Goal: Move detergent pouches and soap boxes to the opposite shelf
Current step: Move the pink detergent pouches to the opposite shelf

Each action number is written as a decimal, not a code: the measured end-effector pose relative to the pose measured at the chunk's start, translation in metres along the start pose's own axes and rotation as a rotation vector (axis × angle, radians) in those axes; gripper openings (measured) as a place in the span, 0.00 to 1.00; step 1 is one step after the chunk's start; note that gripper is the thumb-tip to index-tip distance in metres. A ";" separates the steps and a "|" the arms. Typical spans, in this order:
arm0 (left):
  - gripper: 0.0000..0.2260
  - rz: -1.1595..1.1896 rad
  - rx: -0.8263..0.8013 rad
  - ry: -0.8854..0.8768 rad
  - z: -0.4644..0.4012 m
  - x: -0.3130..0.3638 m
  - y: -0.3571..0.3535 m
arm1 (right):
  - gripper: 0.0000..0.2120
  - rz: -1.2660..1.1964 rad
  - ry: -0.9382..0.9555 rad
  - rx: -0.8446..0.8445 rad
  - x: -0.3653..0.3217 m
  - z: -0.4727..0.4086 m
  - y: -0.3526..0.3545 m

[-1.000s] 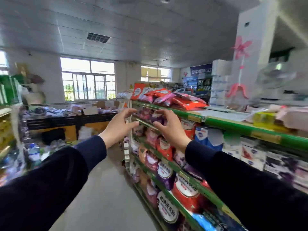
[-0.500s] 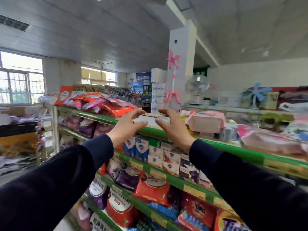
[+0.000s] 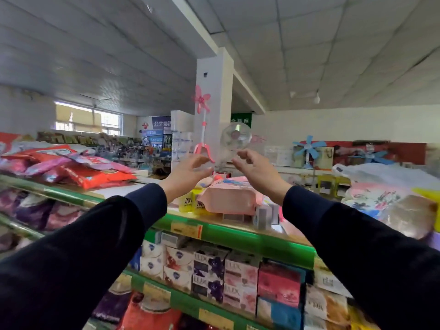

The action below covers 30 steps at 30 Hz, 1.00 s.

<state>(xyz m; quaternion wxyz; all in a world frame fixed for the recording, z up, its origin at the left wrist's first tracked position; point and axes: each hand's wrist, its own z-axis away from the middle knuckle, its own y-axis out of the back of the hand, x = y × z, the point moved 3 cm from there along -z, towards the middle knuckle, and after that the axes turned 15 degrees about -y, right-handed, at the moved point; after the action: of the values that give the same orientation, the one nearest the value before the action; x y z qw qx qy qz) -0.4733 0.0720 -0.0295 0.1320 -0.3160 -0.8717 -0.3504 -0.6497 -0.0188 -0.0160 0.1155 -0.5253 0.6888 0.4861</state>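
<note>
Both my arms stretch out over the top of a green-edged shelf unit (image 3: 238, 231). My left hand (image 3: 188, 173) and my right hand (image 3: 258, 171) hover side by side, fingers loosely spread, holding nothing. Just below them on the top shelf lies a pink soft pack (image 3: 229, 198) with yellow boxes (image 3: 190, 202) at its left. Red and pink detergent pouches (image 3: 95, 175) are piled on the top shelf to the left. Stacked soap boxes (image 3: 223, 275) fill the shelf underneath. Purple and red pouches (image 3: 35, 210) sit on the lower shelves.
A white pillar (image 3: 214, 103) rises behind the shelf, with a pink standing fan (image 3: 202, 129) and a clear fan (image 3: 235, 135) in front of it. Bagged goods (image 3: 385, 186) crowd the top shelf at right. Blue fans (image 3: 308, 148) stand along the back wall.
The view has swung right along the shelf unit, from the aisle end to the pillar. Both empty hands have risen from the shelf edge to above the top shelf.
</note>
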 end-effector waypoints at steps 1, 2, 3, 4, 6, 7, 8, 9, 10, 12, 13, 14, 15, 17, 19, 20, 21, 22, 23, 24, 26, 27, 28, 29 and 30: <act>0.21 -0.004 -0.008 0.001 -0.008 -0.006 -0.004 | 0.24 -0.003 -0.037 -0.011 0.007 -0.008 0.002; 0.21 -0.009 -0.015 0.005 -0.014 -0.013 -0.006 | 0.24 -0.001 -0.067 -0.018 0.013 -0.014 0.004; 0.20 -0.009 -0.018 0.008 -0.020 -0.020 -0.009 | 0.24 0.008 -0.092 -0.024 0.017 -0.021 0.005; 0.20 -0.007 -0.018 0.013 -0.025 -0.027 -0.010 | 0.25 0.023 -0.111 -0.032 0.021 -0.026 0.006; 0.20 0.009 -0.024 0.025 -0.038 -0.043 -0.014 | 0.24 0.056 -0.146 -0.049 0.026 -0.038 0.010; 0.20 0.013 -0.034 0.028 -0.044 -0.051 -0.016 | 0.24 0.068 -0.167 -0.053 0.029 -0.044 0.013; 0.20 0.011 -0.045 0.029 -0.050 -0.059 -0.017 | 0.23 0.081 -0.189 -0.056 0.031 -0.050 0.017; 0.21 0.008 -0.054 0.031 -0.056 -0.066 -0.019 | 0.23 0.093 -0.213 -0.057 0.034 -0.054 0.020; 0.20 0.010 -0.064 0.033 -0.061 -0.074 -0.019 | 0.23 0.106 -0.238 -0.058 0.037 -0.059 0.023; 0.20 0.032 -0.080 0.048 -0.070 -0.091 -0.020 | 0.25 0.120 -0.283 -0.067 0.046 -0.069 0.024; 0.20 0.045 -0.086 0.054 -0.078 -0.100 -0.020 | 0.25 0.132 -0.298 -0.065 0.049 -0.078 0.022; 0.20 0.051 -0.098 0.070 -0.081 -0.107 -0.021 | 0.26 0.148 -0.315 -0.064 0.054 -0.082 0.021; 0.20 0.056 -0.110 0.086 -0.086 -0.116 -0.022 | 0.27 0.172 -0.332 -0.062 0.057 -0.088 0.018; 0.20 0.044 -0.130 0.108 -0.094 -0.131 -0.023 | 0.29 0.230 -0.384 -0.082 0.065 -0.098 0.012; 0.20 0.026 -0.142 0.124 -0.101 -0.146 -0.022 | 0.33 0.295 -0.442 -0.125 0.076 -0.107 0.003; 0.20 0.026 -0.150 0.137 -0.105 -0.154 -0.022 | 0.35 0.339 -0.468 -0.150 0.081 -0.113 -0.002; 0.20 0.026 -0.157 0.159 -0.107 -0.161 -0.023 | 0.36 0.388 -0.491 -0.176 0.085 -0.114 -0.005; 0.20 0.026 -0.166 0.183 -0.109 -0.169 -0.023 | 0.37 0.426 -0.515 -0.201 0.089 -0.116 -0.009; 0.20 0.032 -0.177 0.198 -0.112 -0.176 -0.023 | 0.37 0.439 -0.547 -0.224 0.093 -0.118 -0.015; 0.21 0.044 -0.189 0.221 -0.113 -0.185 -0.024 | 0.38 0.426 -0.588 -0.245 0.096 -0.120 -0.021; 0.23 0.083 -0.223 0.275 -0.116 -0.203 -0.028 | 0.41 0.391 -0.652 -0.268 0.100 -0.123 -0.031; 0.23 0.111 -0.241 0.301 -0.114 -0.208 -0.031 | 0.42 0.397 -0.658 -0.263 0.101 -0.125 -0.033; 0.24 0.158 -0.262 0.330 -0.113 -0.214 -0.034 | 0.42 0.405 -0.655 -0.248 0.101 -0.128 -0.036; 0.24 0.218 -0.287 0.349 -0.112 -0.220 -0.039 | 0.43 0.400 -0.656 -0.232 0.101 -0.131 -0.037; 0.22 0.285 -0.307 0.372 -0.112 -0.227 -0.043 | 0.43 0.379 -0.666 -0.217 0.100 -0.132 -0.039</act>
<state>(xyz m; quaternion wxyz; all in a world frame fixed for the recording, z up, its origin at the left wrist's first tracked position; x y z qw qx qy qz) -0.3267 -0.1334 -0.0744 0.2883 -0.3821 -0.7160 -0.5083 -0.6132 -0.1837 -0.0381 0.1845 -0.2116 0.6432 0.7123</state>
